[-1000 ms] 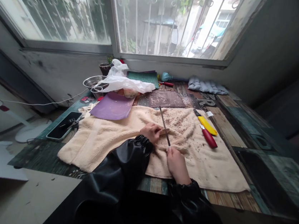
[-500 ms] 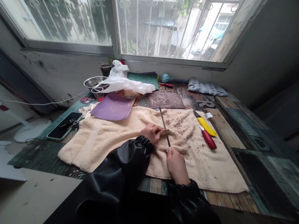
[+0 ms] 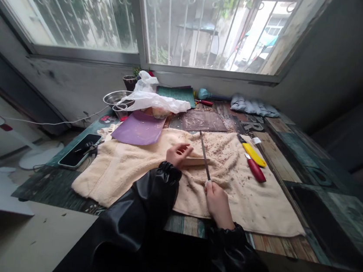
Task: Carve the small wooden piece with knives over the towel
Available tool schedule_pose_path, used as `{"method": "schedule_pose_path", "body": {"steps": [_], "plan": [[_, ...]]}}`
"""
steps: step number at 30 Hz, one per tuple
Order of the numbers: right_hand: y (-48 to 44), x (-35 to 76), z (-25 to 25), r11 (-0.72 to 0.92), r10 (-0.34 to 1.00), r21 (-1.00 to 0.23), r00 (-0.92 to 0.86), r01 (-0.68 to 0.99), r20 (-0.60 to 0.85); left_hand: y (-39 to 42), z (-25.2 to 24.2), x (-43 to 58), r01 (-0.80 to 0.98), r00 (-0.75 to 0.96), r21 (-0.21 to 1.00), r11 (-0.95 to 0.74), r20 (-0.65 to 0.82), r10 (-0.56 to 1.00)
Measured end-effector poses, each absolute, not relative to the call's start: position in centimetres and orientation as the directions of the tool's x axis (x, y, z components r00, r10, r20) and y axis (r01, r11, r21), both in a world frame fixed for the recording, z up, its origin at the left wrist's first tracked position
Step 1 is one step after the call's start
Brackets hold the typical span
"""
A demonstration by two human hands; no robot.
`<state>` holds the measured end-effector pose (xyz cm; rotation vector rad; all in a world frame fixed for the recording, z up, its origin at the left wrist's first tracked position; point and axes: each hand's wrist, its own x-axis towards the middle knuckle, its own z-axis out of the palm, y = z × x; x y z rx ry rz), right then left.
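Note:
My right hand (image 3: 219,203) is closed round the near end of a long, slim, dark file (image 3: 204,154), whose far end points towards the window. Under and beside the file, a narrow pale wooden piece (image 3: 194,162) lies on the beige towel (image 3: 125,169). At the left end of that wood is my left hand (image 3: 178,154), its fingers apart and nothing gripped between them. Brown shavings (image 3: 222,147) are scattered over the towel beyond the file. To the right rest a yellow-handled cutter (image 3: 254,155) and a red-handled knife (image 3: 256,170).
A purple sheet (image 3: 139,127) overlaps the towel's back left, near a white plastic bag (image 3: 159,103) and a metal bowl (image 3: 113,97). A phone with keys on it (image 3: 76,152) lies left. At the back are a green mat (image 3: 176,94) and a grey padded bundle (image 3: 253,106).
My left hand has let go of the wooden piece and opened, drawing slightly left, so more of the wood shows. The file stays in my right hand. The view has shifted slightly.

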<state>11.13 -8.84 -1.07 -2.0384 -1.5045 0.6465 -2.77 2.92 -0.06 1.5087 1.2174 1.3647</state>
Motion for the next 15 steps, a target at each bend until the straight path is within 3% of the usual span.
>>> {"method": "schedule_pose_path", "body": {"steps": [3,6,11,15], "plan": [[-8.9,11.1,-1.0,-0.25,0.959,-0.657,0.274,0.711,-0.069,3.6,0.5,-3.9,-0.225,-0.142,0.967,-0.12,0.089,0.986],[-8.9,11.0,-0.9,-0.259,0.958,-0.655,0.277,0.709,-0.079,4.0,0.8,-4.5,-0.368,-0.125,0.929,-0.034,-0.013,0.992],[-8.9,10.9,-0.8,-0.264,0.957,-0.631,0.278,0.73,-0.078,4.1,0.6,-4.3,-0.326,-0.106,0.945,-0.035,0.001,0.994],[-8.9,10.8,-0.8,-0.262,0.958,-0.622,0.279,0.738,-0.073,3.5,0.3,-3.5,-0.118,-0.102,0.984,-0.137,0.125,0.987]]}}
